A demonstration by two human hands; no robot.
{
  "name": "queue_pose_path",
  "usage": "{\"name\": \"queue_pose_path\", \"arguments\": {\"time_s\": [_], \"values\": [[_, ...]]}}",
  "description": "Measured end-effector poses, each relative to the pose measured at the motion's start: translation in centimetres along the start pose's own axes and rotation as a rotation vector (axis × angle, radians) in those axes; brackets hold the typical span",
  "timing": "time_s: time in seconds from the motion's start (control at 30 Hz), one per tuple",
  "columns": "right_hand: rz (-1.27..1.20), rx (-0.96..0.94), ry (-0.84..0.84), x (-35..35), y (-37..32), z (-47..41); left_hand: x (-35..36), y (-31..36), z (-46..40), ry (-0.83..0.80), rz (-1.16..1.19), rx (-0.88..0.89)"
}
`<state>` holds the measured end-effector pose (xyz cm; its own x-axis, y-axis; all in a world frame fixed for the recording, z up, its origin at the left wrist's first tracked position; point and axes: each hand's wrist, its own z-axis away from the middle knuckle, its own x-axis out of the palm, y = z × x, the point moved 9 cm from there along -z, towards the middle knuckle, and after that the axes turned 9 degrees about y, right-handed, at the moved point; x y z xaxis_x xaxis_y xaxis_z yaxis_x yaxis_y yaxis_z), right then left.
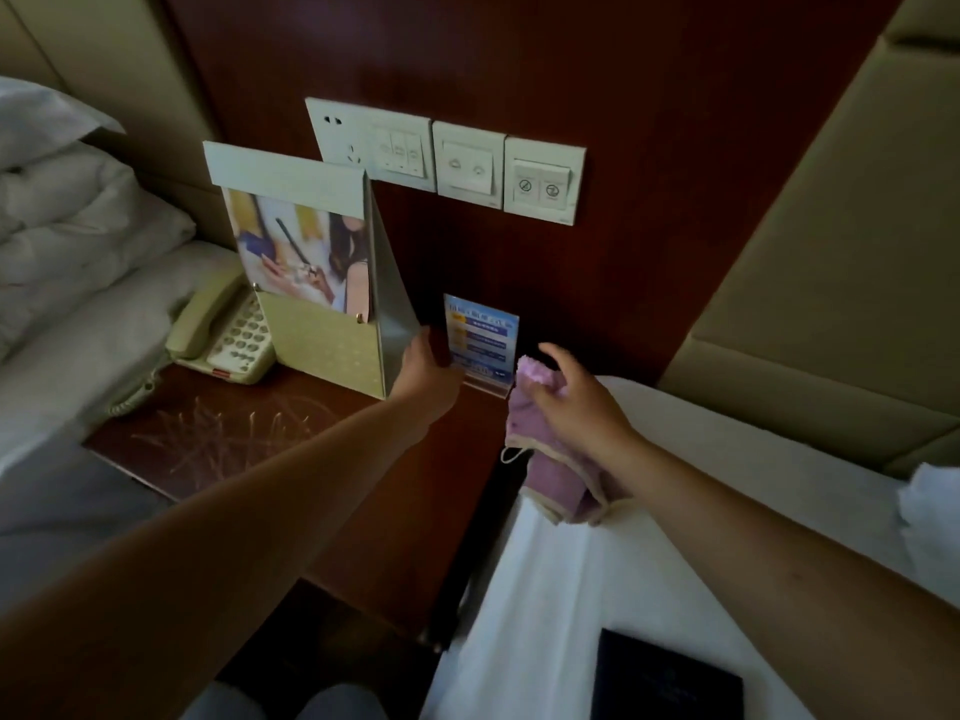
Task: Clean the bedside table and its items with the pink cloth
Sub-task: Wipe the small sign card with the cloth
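The dark wooden bedside table (pixel 218 433) stands between two beds. On it sit a cream telephone (pixel 228 337), a tall green-and-white brochure stand (pixel 311 283) and a small blue sign in a clear acrylic holder (pixel 480 337). My left hand (pixel 423 371) grips the lower right side of the brochure stand. My right hand (pixel 569 397) holds the pink cloth (pixel 545 459) just right of the blue sign, the cloth hanging down over the table's right edge.
A row of white wall switches and a socket (pixel 447 158) sits on the wood panel behind. White bedding (pixel 78 241) lies left, a white bed (pixel 597 589) with a dark folder (pixel 665 683) right. Padded headboards flank the panel.
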<state>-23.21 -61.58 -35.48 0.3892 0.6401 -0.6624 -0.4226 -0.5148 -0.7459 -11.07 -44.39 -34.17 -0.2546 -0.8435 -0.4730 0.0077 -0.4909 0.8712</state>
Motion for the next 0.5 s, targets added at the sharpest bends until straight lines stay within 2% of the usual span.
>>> {"name": "queue_pose_path", "arguments": {"time_s": [0.13, 0.23, 0.37, 0.5], "values": [[-0.141, 0.097, -0.115, 2.4, -0.3, -1.0, 1.3, 0.2, -3.5, -0.055, 0.107, -0.018], [-0.196, 0.122, -0.122, 3.8, -0.1, -1.0, 1.3, -0.2, -3.5, -0.092, 0.088, -0.011], [-0.211, 0.134, -0.063, 2.4, -1.4, 0.8, -0.9, -1.3, -0.1, -0.207, 0.105, -0.002], [-0.127, 0.040, -0.083, 0.0, -3.8, 4.9, -3.1, -2.5, 5.5, -0.331, 0.180, -0.051]]}}
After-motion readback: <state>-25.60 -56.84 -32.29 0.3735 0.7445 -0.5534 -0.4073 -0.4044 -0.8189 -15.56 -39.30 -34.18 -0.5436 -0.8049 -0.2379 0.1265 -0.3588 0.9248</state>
